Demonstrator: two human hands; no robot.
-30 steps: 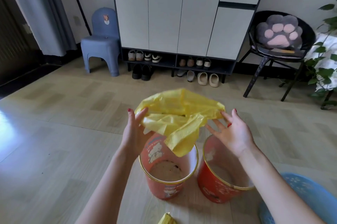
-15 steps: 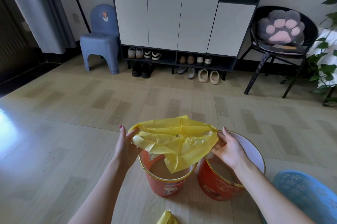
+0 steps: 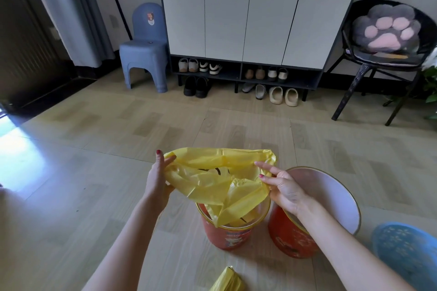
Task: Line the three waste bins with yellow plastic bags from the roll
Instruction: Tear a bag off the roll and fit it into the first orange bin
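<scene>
Presently:
- Yellow bag [image 3: 220, 179]: spread open, its tail hanging into the left orange bin [image 3: 233, 231].
- Left hand [image 3: 158, 182]: grip pinching the bag's left edge.
- Right hand [image 3: 285, 187]: grip pinching its right edge.
- Bag roll [image 3: 228, 280]: on the floor, near edge.

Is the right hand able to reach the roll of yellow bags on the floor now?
Probably not yet: the right hand grips the yellow bag; the roll lies uncovered nearby.

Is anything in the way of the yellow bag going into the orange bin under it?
Nothing visible. The yellow plastic bag, held by the left hand and right hand, already dips its bottom into the open left orange bin.
</scene>
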